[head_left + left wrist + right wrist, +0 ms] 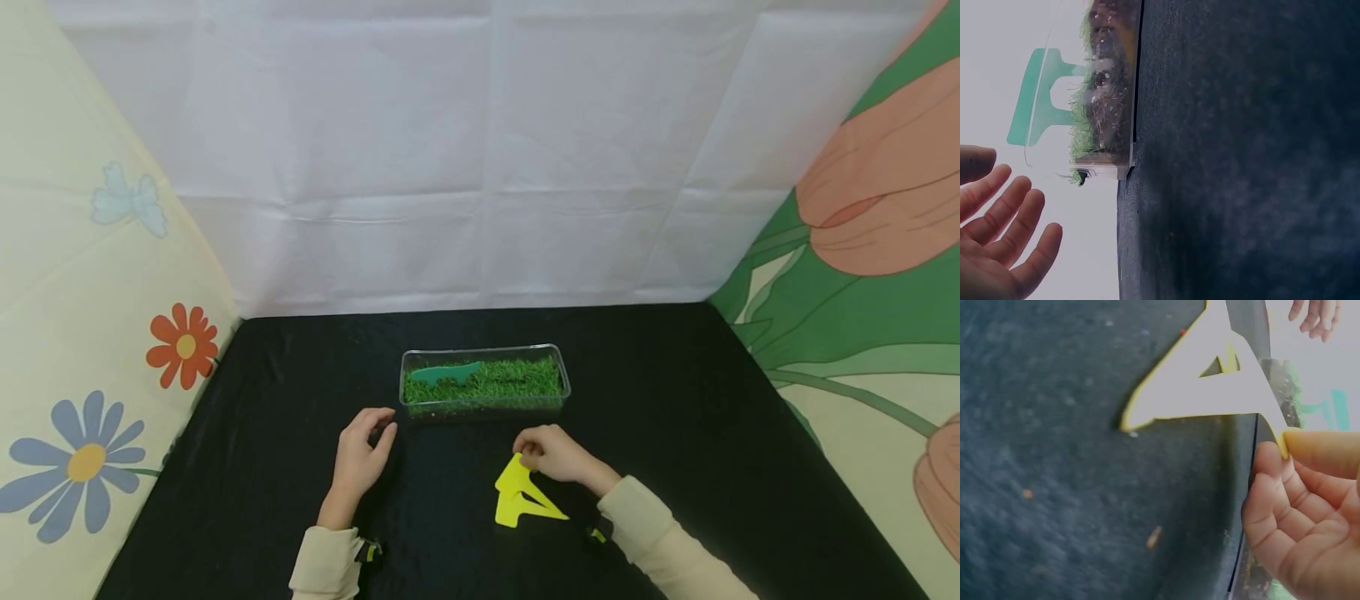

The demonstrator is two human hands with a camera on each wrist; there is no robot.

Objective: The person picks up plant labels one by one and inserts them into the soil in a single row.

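My right hand (551, 452) pinches a corner of a flat yellow plant label (513, 475) between thumb and fingertips. A second yellow plant label (508, 510) overlaps it on the near side, low over the black cloth; their pointed ends angle to the right. My left hand (362, 450) holds nothing, its fingers loosely bent near the left front corner of a clear plastic box (480, 405). Dark soil and green grass (525, 379) fill that box. Green plant labels (1038, 103) stand upright in the grass at its left half, stems down.
Black cloth (262, 433) covers the table. A white sheet (480, 167) hangs behind it, with flower-printed panels (82, 462) at the left and right sides. Small orange-brown specks (1154, 537) lie on the cloth near my right hand.
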